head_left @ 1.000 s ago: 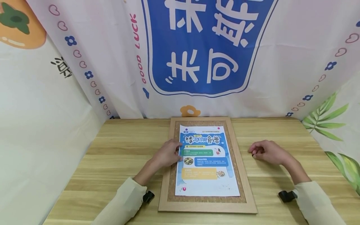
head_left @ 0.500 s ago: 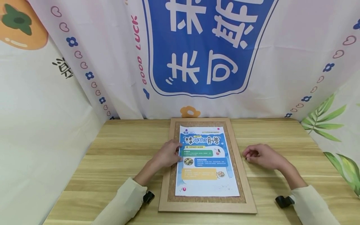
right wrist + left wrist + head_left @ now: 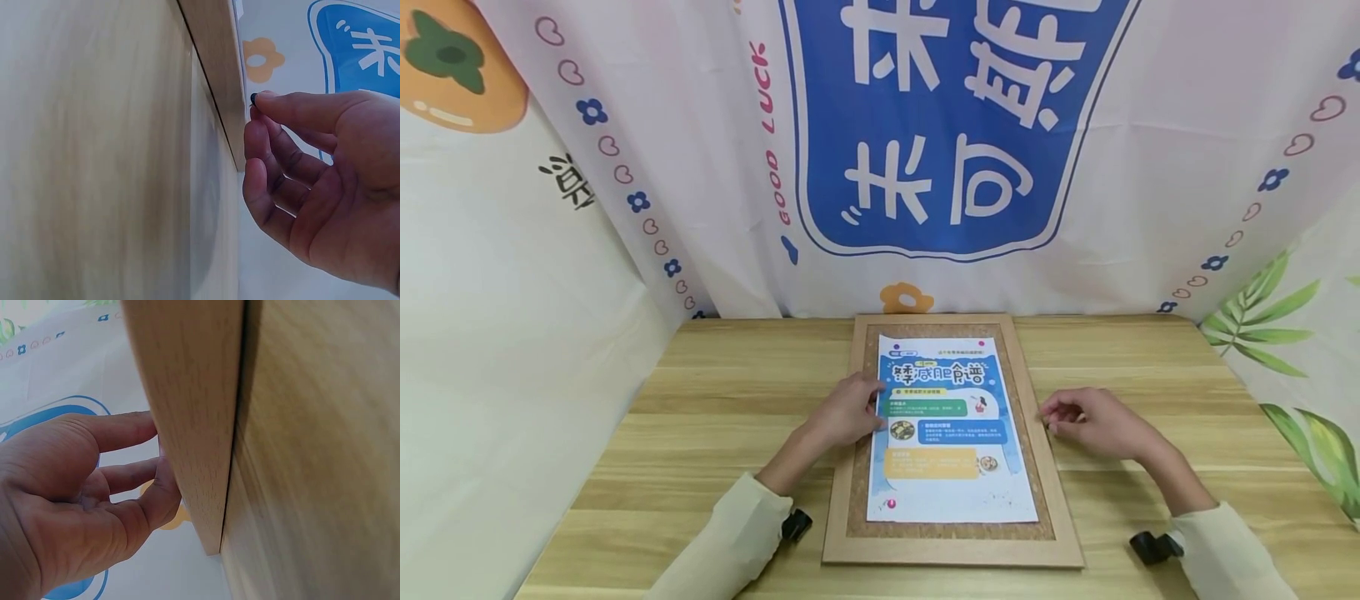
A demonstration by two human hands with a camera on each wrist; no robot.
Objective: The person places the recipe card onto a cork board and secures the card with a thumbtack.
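Note:
A printed poster (image 3: 951, 496) lies on a wood-framed cork board (image 3: 951, 552). Pins show in it: a purple one (image 3: 897, 347) at top left, a pink one (image 3: 981, 343) at top right and another pink pin (image 3: 891, 503) at bottom left. My left hand (image 3: 846, 412) reaches over the frame's left side, its fingertips touching the poster's left edge. Between thumb and forefinger, my right hand (image 3: 1097, 423) pinches a small dark push pin (image 3: 254, 99). That hand is at the frame's right side, just outside the poster.
The board lies flat on a wooden table (image 3: 737, 400), its far end at the back edge. Behind hangs a printed curtain (image 3: 715, 167). Black wrist mounts sit below each hand: the left mount (image 3: 796, 525) and the right mount (image 3: 1153, 547).
My right hand has moved left across the table to the frame's right side, carrying the push pin. The left hand and the board have stayed in place.

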